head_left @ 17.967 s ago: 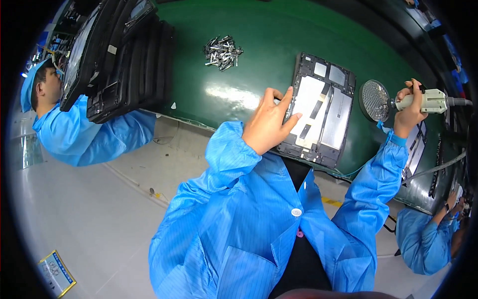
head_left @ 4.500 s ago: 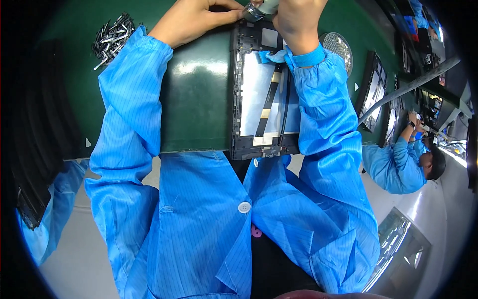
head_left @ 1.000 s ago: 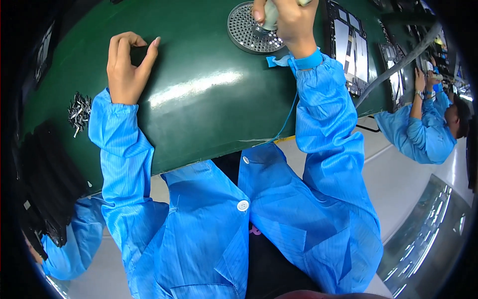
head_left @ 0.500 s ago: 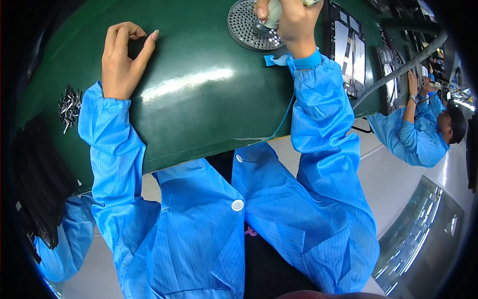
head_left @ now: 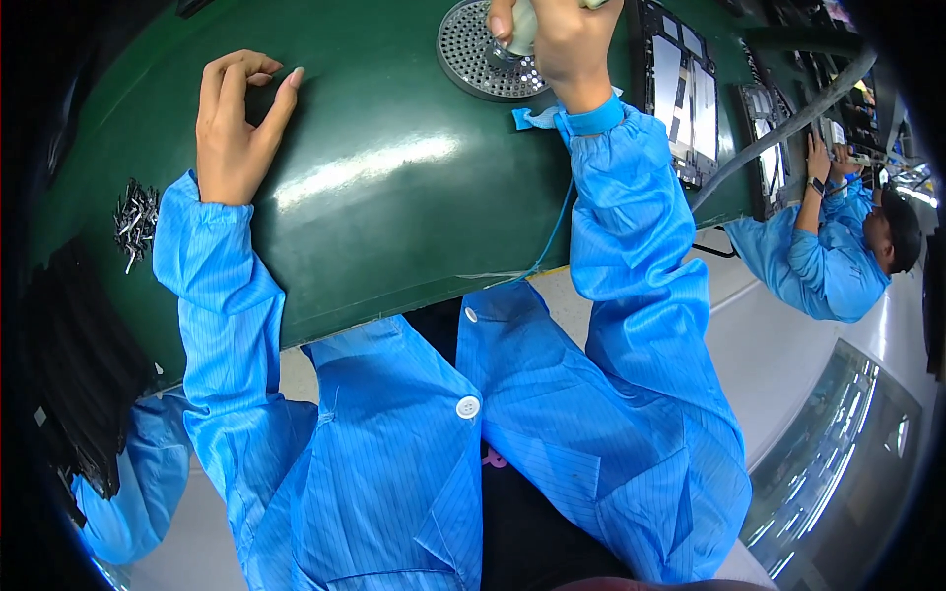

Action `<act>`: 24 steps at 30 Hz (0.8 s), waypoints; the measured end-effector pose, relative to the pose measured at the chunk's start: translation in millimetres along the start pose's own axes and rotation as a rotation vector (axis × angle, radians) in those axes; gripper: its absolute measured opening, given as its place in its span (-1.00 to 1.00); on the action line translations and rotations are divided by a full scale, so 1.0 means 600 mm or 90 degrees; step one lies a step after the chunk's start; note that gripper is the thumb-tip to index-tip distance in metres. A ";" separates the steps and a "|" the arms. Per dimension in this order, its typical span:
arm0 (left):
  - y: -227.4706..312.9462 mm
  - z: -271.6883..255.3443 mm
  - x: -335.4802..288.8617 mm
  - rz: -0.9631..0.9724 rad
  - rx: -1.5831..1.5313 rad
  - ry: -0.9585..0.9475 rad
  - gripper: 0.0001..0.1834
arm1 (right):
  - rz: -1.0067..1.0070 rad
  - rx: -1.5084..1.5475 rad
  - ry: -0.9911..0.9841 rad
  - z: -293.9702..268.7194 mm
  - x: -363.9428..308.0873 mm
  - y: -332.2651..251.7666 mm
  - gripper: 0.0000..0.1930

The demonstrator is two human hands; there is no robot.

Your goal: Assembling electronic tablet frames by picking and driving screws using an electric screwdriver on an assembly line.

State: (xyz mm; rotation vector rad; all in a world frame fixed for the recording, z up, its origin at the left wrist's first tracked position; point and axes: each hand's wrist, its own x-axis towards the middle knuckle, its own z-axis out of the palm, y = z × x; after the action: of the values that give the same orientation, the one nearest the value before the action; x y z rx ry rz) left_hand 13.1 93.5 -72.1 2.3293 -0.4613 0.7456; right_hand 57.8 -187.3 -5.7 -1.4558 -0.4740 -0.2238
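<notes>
Green table: it spreads between our blue sleeves, so what lies near its middle sits within easy reach.
Dark stack: it stands by the near left edge, outside our left sleeve, probably so that the elbow can move past it.
Co-worker: a person in blue at the far right, beyond the opened device.
Opened device: it lies just right of our right sleeve, silver parts facing up; lying flat likely keeps its bare inside from being pressed.
Grey cable: it slopes across the right side, slack that we think spares the arm a tug.
Right hand: thumb and fingers wrap around a pale hand tool, cut off by the upper edge; we judge that the wrap steadies it.
Left hand: fingers curled, thumb spread away, nothing visible held; we cannot tell if it touches the table.
Perforated dish: round, below the tool's metal end, near enough to shorten the reach; contact is unclear.
Loose parts: heaped beside our left sleeve, presumably so they do not scatter.
Wrist strap: its thin cord runs to the table edge, probably against static.
</notes>
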 end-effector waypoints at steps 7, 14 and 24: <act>0.003 0.006 -0.001 -0.011 -0.009 -0.011 -0.70 | 0.027 -0.006 0.014 -0.002 -0.004 0.001 -0.82; 0.004 0.005 0.000 0.001 -0.009 -0.018 -0.69 | 0.037 0.001 0.031 0.000 -0.004 0.002 -0.82; 0.009 0.005 0.002 -0.018 -0.023 -0.016 -0.68 | 0.066 0.031 0.041 -0.010 0.001 -0.003 -0.86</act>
State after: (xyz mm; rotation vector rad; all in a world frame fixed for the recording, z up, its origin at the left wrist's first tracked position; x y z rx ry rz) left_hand 12.7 87.0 -70.7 2.3084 -0.4486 0.6908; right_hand 58.4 -193.2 -4.1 -1.4164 -0.3496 -0.1746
